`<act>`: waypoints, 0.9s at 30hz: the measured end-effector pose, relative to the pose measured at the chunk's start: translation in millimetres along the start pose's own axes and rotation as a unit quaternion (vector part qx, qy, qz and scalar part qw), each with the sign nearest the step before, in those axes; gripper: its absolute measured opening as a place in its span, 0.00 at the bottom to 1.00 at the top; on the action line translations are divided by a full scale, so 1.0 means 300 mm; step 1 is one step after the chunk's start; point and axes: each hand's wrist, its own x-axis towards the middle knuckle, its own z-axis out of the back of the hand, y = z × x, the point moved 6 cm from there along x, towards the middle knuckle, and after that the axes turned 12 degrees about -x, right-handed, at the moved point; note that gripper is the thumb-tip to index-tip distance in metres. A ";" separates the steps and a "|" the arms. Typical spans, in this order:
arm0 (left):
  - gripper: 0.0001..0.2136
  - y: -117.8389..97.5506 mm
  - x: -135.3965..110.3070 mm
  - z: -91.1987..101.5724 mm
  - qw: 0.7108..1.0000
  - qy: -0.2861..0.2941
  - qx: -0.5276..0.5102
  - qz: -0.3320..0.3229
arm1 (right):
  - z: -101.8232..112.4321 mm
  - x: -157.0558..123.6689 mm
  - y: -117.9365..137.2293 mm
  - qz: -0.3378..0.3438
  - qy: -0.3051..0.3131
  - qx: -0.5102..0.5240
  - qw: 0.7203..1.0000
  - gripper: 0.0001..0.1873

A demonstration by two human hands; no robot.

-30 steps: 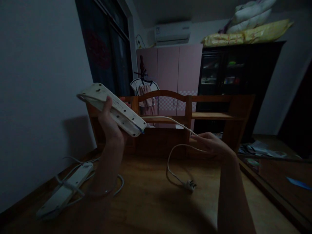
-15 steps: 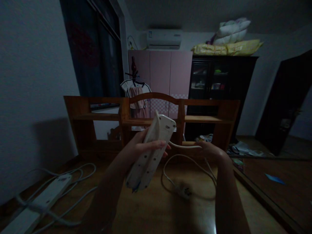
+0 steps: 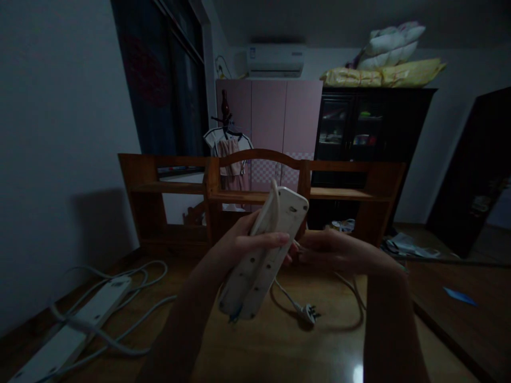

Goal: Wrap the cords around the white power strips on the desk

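My left hand [image 3: 255,244] grips a white power strip [image 3: 263,271], tilted with its screwed underside toward me and the thumb across it. A stretch of white cord runs over the strip's upper end. Close beside the strip, my right hand [image 3: 327,247] is closed on the white power cord [image 3: 297,244]; its fingertips are partly hidden. Below the hands, the plug [image 3: 308,314] rests on the wooden tabletop [image 3: 303,354] with its prongs pointing right. More of the cord curves under my right wrist.
A second white power strip [image 3: 88,324] lies at the left among loops of its cord [image 3: 131,348]. A wooden shelf rack [image 3: 175,189] stands along the table's back. On the brown surface to the right lies a blue paper [image 3: 459,296].
My right hand has come left toward the strip, bringing the cord in close to my left hand. The plug has shifted slightly and the wide cord loop has been drawn in.
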 end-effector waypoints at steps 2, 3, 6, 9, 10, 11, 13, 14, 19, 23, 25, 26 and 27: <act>0.16 0.000 0.010 0.050 0.999 -0.046 0.003 -0.020 | 0.021 -0.013 -0.025 -0.031 -0.030 -0.024 0.999 0.22; 0.16 0.002 0.017 0.074 0.997 -0.066 0.008 -0.031 | 0.031 -0.019 -0.037 -0.048 -0.050 -0.033 0.997 0.23; 0.16 0.020 0.047 0.127 0.992 -0.106 0.020 -0.058 | 0.051 -0.028 -0.054 -0.096 -0.109 -0.076 0.987 0.22; 0.17 0.053 0.084 0.141 0.992 -0.111 0.016 -0.051 | 0.038 -0.021 -0.035 -0.102 -0.114 -0.107 0.982 0.20; 0.17 0.066 0.096 0.137 0.994 -0.101 0.004 -0.041 | 0.032 -0.016 -0.028 -0.100 -0.112 -0.115 0.982 0.20; 0.17 0.078 0.106 0.130 0.996 -0.085 -0.014 -0.027 | 0.026 -0.011 -0.023 -0.096 -0.108 -0.120 0.982 0.21; 0.16 0.094 0.120 0.116 0.997 -0.049 -0.064 -0.008 | 0.015 -0.001 -0.019 -0.086 -0.098 -0.122 0.984 0.21; 0.16 0.097 0.123 0.113 0.995 -0.037 -0.090 -0.005 | 0.013 0.003 -0.023 -0.084 -0.095 -0.120 0.985 0.21; 0.18 0.078 0.125 0.136 0.982 -0.013 -0.187 -0.022 | 0.032 0.006 -0.054 -0.110 -0.111 -0.112 0.981 0.22; 0.17 0.048 0.131 0.147 0.964 0.002 -0.257 -0.060 | 0.039 -0.003 -0.038 -0.103 -0.120 -0.111 0.981 0.22; 0.16 0.048 0.139 0.160 0.957 -0.010 -0.281 -0.066 | 0.040 -0.009 -0.024 -0.105 -0.129 -0.114 0.980 0.22; 0.16 0.053 0.145 0.170 0.955 -0.020 -0.287 -0.067 | 0.039 -0.012 -0.016 -0.105 -0.131 -0.117 0.979 0.23; 0.16 0.059 0.151 0.183 0.954 -0.030 -0.290 -0.069 | 0.038 -0.015 -0.008 -0.104 -0.131 -0.120 0.979 0.23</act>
